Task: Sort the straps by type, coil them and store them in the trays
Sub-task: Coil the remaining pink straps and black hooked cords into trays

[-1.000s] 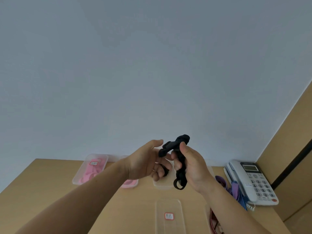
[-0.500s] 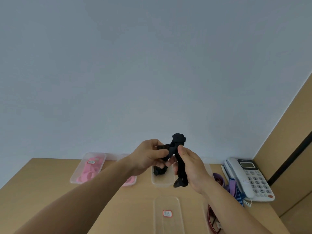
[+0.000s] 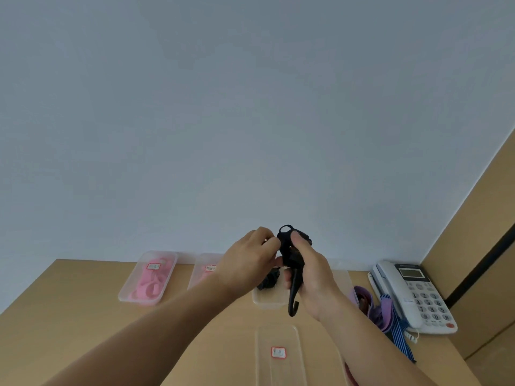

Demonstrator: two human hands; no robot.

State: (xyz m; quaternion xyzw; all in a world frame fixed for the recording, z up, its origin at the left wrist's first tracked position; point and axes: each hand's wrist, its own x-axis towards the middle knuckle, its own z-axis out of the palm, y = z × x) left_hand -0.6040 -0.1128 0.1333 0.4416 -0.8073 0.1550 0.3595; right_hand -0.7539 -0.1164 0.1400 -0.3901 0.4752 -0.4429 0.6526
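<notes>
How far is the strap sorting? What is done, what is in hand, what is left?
Done: pink straps lie in the left tray, and a black bundle sits in the middle tray. In hand: left hand and right hand grip a black strap, its tail hanging. Left: purple straps and striped straps lie loose beside the phone; the near tray looks empty.

My left hand [image 3: 248, 263] hides most of the second pink tray [image 3: 204, 270]; the near clear tray [image 3: 278, 335] runs off the lower edge; tray labels [image 3: 153, 266] too small to read.
</notes>
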